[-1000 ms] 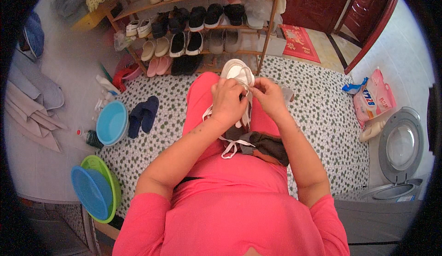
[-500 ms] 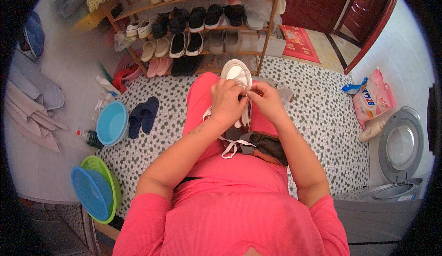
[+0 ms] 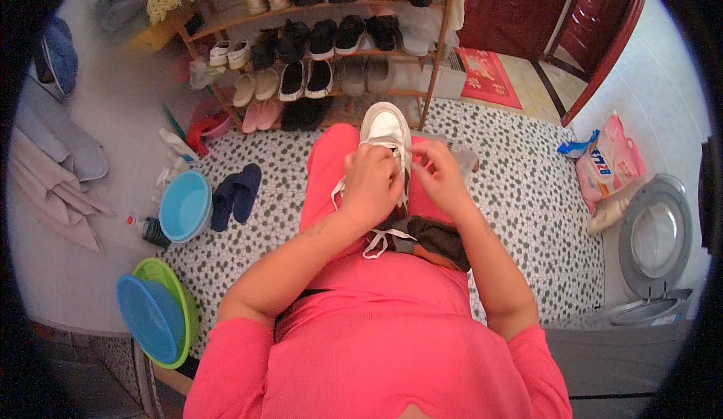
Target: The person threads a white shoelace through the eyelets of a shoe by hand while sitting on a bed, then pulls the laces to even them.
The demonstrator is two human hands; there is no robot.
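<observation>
Under me runs the speckled floor (image 3: 542, 216), with the wooden rack (image 3: 434, 73) of footwear ahead. The grey machine (image 3: 602, 359), its round-windowed lid up, is at my right; the green basin (image 3: 191, 329), with a blue basin (image 3: 151, 317) resting in it, is at my left. My legs (image 3: 322, 193) carry the shoe (image 3: 385, 124), white toe pointing away from me. Nearer my waist lies a dark, orange-edged piece (image 3: 443, 242); I cannot tell whether it belongs to the same shoe.

My left hand (image 3: 373, 182) is over the front of the shoe, fingers curled inward; what they pinch is hidden. My right hand (image 3: 444, 182) is just beside it, forefinger and thumb bent close together near the opening; I cannot tell whether lace sits between them.

Smallest is the lace (image 3: 338, 193): some lies across the shoe just behind the toe, a loose length hangs out left, and a white loop (image 3: 369, 254) lies by the dark piece. I judge the shoe part laced, its upper stretch undrawn and untied.
</observation>
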